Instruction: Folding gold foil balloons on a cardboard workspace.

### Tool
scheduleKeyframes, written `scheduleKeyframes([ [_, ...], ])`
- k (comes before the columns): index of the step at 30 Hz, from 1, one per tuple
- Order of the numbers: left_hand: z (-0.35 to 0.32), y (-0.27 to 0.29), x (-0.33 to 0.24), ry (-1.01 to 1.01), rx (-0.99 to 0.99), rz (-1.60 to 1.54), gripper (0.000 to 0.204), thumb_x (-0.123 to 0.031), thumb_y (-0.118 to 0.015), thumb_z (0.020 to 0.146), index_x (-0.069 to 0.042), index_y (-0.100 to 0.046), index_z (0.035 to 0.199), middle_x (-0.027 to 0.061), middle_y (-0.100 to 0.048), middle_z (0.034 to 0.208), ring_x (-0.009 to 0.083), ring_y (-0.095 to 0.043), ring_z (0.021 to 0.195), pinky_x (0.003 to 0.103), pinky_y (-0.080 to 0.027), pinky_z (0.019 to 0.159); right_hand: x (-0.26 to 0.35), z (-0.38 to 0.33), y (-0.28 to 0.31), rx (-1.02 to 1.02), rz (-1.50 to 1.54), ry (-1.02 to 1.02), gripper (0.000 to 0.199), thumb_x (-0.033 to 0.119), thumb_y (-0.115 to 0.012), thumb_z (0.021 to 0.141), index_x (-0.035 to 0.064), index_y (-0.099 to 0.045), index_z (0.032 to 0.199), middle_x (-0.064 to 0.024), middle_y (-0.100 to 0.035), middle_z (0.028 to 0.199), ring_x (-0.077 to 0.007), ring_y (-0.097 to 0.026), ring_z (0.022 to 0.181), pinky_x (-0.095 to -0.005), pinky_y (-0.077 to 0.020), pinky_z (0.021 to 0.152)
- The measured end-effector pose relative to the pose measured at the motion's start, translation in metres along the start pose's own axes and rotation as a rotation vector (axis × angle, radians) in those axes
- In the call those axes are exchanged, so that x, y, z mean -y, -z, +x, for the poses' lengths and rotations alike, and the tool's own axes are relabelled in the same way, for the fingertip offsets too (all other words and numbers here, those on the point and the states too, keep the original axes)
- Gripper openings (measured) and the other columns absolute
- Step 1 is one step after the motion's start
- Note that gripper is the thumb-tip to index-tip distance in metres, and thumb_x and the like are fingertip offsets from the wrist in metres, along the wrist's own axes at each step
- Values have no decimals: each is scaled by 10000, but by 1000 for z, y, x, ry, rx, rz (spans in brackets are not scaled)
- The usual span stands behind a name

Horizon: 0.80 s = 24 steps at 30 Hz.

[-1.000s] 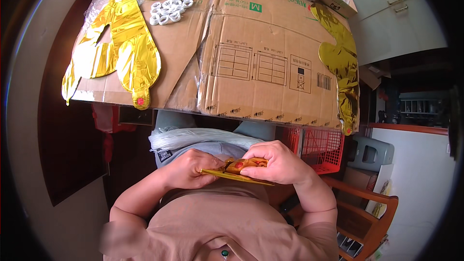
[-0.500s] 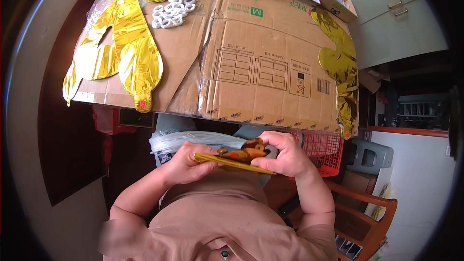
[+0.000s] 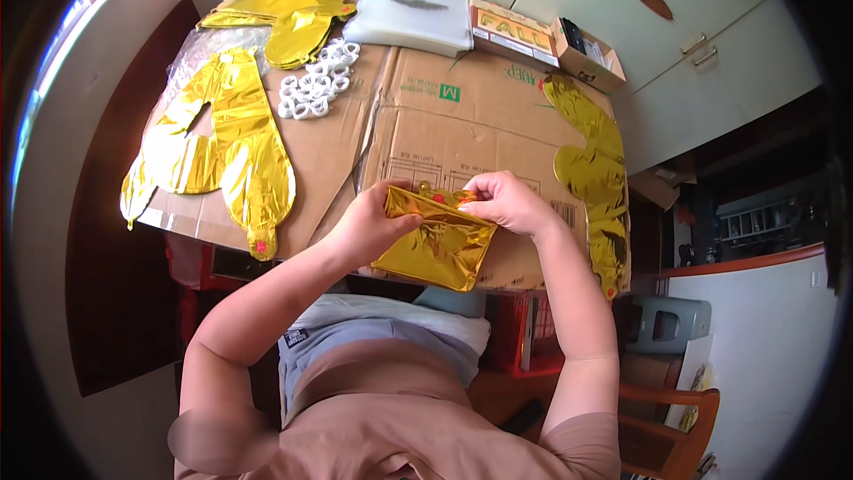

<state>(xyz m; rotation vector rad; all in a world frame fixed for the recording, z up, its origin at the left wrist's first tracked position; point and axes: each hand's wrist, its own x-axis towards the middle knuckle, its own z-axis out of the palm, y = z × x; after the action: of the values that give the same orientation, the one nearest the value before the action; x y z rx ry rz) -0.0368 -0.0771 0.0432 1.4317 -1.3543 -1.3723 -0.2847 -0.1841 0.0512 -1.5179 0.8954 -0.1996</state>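
A folded gold foil balloon [image 3: 435, 253] is held between my hands over the front edge of the cardboard-covered table [image 3: 444, 129]. My left hand [image 3: 378, 222] grips its upper left corner, the thumb lying across the front. At the upper right, my right hand [image 3: 508, 204] pinches its edge between thumb and fingers. Small red spots show along the balloon's top edge. Flat on the left lies an A-shaped gold foil balloon [image 3: 258, 156]. A curved gold foil balloon [image 3: 597, 169] lies along the right edge.
Small white rolls [image 3: 311, 93] lie in a cluster behind the left balloon, near more gold balloons [image 3: 298, 36]. Along the back stand a stack of clear plastic sleeves [image 3: 382, 13], a printed box [image 3: 511, 31] and an open carton [image 3: 591, 58]. A grey stool [image 3: 668, 307] is at the right.
Both hands have moved forward from my lap to the table edge with the folded balloon. It was seen nearly edge-on before; now its broad face shows. The view has shifted too.
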Motion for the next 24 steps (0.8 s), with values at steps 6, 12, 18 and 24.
scheduleKeyframes([
  [6, -30, -7, -15, -661, -491, 837, 662, -127, -780, 750, -79, -537, 1365, 143, -588, 1199, 389, -554, 1150, 516, -462, 969, 31, 18, 6, 29, -475, -51, 160, 143, -738, 864, 1, -682, 913, -11, -662, 763, -80, -569, 704, -281, -473, 656],
  [12, -35, -57, 14, -769, -120, 835, 536, -213, -744, 823, -115, -594, 1329, 167, -492, 1459, 394, -414, 1411, 565, -327, 1139, 37, 31, 13, 161, -560, -79, 208, 183, -751, 830, -4, -683, 888, -49, -664, 739, -111, -582, 692, -306, -481, 640],
  [18, -33, -60, 25, -697, -55, 889, 582, -272, -730, 856, -114, -548, 1386, 183, -447, 1499, 411, -398, 1416, 578, -314, 1145, 41, 39, 9, 138, -551, -5, 238, 207, -750, 818, -12, -680, 879, -84, -676, 744, -155, -619, 681, -328, -505, 656],
  [24, -30, -53, 24, -667, -93, 650, 485, -142, -743, 844, -83, -598, 1303, 185, -491, 1415, 403, -470, 1342, 540, -395, 1096, 35, 34, -5, -7, -620, 87, 203, 203, -728, 779, 28, -692, 876, -155, -695, 776, -290, -685, 732, -396, -527, 678],
])
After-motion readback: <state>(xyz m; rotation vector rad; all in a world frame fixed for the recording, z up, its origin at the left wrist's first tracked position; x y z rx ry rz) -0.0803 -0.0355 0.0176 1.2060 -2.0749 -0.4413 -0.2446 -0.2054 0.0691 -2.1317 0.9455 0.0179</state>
